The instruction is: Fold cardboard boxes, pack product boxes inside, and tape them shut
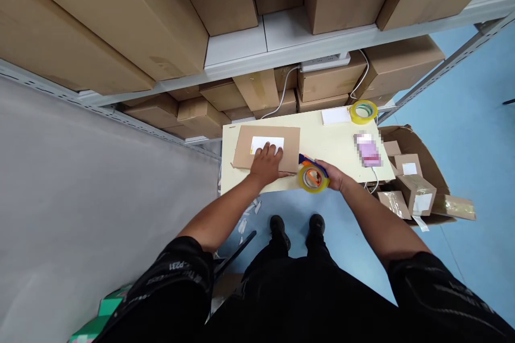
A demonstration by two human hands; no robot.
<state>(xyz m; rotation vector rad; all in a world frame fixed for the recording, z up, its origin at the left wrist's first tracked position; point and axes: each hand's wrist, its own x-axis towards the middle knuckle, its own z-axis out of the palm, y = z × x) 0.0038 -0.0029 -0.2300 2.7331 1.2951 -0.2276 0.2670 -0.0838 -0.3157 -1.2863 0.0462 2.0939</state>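
Observation:
A flat brown cardboard box (287,142) lies on the left part of the pale table, with a white label (257,143) on its top. My left hand (267,164) rests on the box and label, fingers spread, thumb along the near edge. In my right hand (333,175) is a tape dispenser (317,164), blue and orange, carrying a yellow-rimmed roll of clear tape (302,182). The dispenser's head sits close beside the box's near right corner; whether tape runs between them I cannot tell.
On the pale table (322,142) lie another tape roll (363,112), a white label stack (336,116) and a blurred purple item (367,150). A large carton (436,171) of small boxes stands right. Shelving (281,56) with cartons rises behind. Paper scraps (242,226) litter the floor.

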